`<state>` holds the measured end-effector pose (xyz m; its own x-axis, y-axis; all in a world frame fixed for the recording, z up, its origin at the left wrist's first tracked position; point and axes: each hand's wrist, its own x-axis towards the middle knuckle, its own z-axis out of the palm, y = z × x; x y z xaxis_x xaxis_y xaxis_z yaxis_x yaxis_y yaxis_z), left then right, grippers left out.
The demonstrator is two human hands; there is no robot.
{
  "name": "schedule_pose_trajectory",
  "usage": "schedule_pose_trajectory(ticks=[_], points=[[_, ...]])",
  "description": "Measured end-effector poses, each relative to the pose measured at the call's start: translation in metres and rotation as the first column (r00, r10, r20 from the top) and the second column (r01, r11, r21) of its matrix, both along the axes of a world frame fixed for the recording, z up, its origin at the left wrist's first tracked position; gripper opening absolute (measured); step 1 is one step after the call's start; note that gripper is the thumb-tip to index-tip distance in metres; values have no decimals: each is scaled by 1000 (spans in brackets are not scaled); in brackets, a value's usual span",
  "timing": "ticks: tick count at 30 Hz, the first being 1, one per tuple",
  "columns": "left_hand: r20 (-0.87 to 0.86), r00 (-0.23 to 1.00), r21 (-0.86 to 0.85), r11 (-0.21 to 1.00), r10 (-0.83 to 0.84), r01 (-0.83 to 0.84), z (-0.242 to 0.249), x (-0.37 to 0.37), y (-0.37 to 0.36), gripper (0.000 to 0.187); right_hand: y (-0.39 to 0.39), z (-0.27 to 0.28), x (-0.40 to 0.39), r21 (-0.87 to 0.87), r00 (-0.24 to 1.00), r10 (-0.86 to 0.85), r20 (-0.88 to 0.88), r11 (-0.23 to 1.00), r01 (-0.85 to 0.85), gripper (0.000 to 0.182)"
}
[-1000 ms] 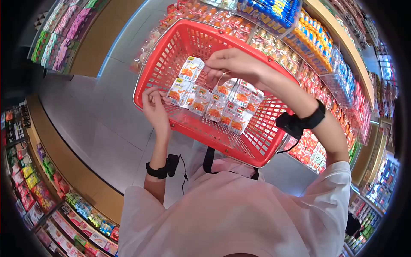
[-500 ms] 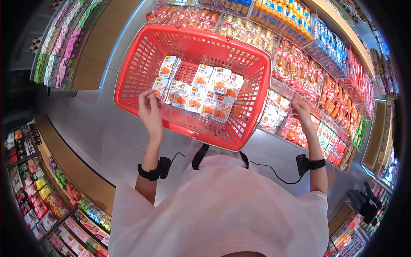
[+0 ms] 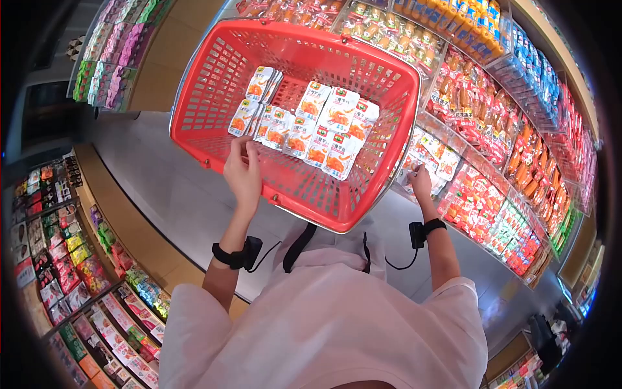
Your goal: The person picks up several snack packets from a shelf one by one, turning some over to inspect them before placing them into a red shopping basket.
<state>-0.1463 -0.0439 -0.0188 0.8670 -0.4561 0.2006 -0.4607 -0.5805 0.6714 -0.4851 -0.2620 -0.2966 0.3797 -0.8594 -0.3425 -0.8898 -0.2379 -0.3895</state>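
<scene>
A red plastic shopping basket (image 3: 291, 32) stands in front of me, holding several rows of white snack packets (image 3: 340, 111) with orange food pictures. My left hand (image 3: 243, 178) reaches over the near left rim, fingers slightly bent and apart, their tips beside the lower left packets. I cannot make out whether they touch. On the right, my right hand (image 3: 421, 184) is over a clear shelf bin of similar white packets (image 3: 447, 163). Its fingers are closed at the packets on the bin's near side; what lies between the fingertips is hidden.
Clear bins of red-and-white packets (image 3: 470, 201), sausage-like snacks (image 3: 466, 94) and blue packs (image 3: 528, 68) line the right and far side. Shelves of colourful packs (image 3: 71, 246) stand on the left. Black bands with small devices and cables (image 3: 243, 253) circle both wrists.
My right hand has moved left and downward to the white packets in the bin, its fingers now closed. My left hand stays near the basket's left packets. The whole view has shifted slightly.
</scene>
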Motion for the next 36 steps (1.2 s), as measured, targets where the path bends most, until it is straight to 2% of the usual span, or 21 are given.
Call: schedule_pose_trajectory(ticks=[3,4,5,7,10,13,14,18,21,24,27,30,32,33,36], points=[[-3,1000,21,1000,0,0,-3,0,2,13,-4,-6,2,183,997,31,67,982,-43,28],[-1,1000,17,1000,1,-1,-5,1,2,13,-1,-7,3,142,983,63,171,986,-88,26],[2,1000,35,999,7,-7,-5,1,1,13,1,-7,2,207,991,63,117,975,-86,24],[14,1000,74,997,22,-23,-3,1,2,12,5,-11,1,278,987,65,149,955,-105,21],[8,999,63,997,35,-36,-5,1,2,12,9,3,8,239,988,153,32,959,-156,26],[27,999,83,996,34,-36,-6,2,3,11,17,28,21,-150,946,321,56,939,-309,46],[26,999,74,997,34,-36,-5,2,2,11,17,26,22,-206,912,408,47,897,-391,61],[29,999,64,997,30,-32,-5,2,2,10,20,19,31,-259,833,485,-266,796,-546,69],[39,999,61,998,31,-33,-7,2,2,10,17,7,36,-330,825,489,-283,758,-563,66],[36,999,57,998,30,-32,-6,2,2,10,11,19,34,-228,790,535,-300,764,-604,61],[37,999,54,998,29,-31,-6,2,2,10,10,27,33,-266,790,569,-229,744,-613,56],[49,998,65,997,26,-29,-6,3,2,9,12,30,30,-319,804,581,-125,744,-588,38],[46,999,68,997,23,-26,-6,2,2,9,6,28,27,-248,749,642,-161,708,-661,26],[39,999,65,998,22,-24,-5,1,2,9,4,27,26,-212,720,671,-176,688,-694,21],[36,999,78,997,23,-26,-4,2,1,9,14,26,26,-479,599,768,-227,448,-755,13]])
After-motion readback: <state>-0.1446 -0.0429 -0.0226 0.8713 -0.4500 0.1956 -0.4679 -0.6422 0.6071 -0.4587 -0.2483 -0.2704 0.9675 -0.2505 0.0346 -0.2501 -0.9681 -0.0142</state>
